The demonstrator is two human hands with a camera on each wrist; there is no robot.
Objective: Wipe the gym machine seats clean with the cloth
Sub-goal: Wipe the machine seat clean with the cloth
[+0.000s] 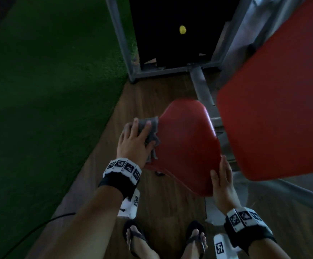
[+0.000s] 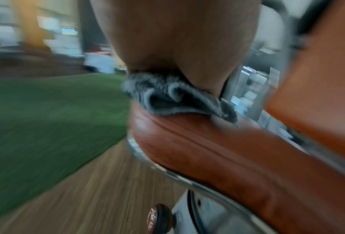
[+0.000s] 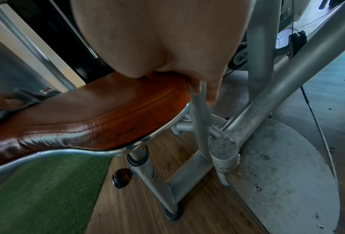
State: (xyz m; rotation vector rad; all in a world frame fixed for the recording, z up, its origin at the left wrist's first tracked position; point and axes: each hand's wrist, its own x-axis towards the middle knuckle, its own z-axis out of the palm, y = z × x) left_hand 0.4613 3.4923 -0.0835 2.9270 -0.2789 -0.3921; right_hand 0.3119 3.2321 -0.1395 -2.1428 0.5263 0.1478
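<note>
Flat fingers of left hand (image 1: pixel 133 143) press cloth (image 1: pixel 152 134) on seat (image 1: pixel 187 141), left edge; right hand (image 1: pixel 223 186), fingers straight, touches right edge.

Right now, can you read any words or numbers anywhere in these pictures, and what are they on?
No words or numbers can be read.
Knob under the seat: pale print, too blurred to read.
Wristbands: black-and-white square codes, no letters.

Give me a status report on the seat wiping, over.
Left hand flat, pressing grey fuzzy cloth on left edge of red padded seat. Right hand flat against seat's right edge. Large red back pad close on right.
</note>
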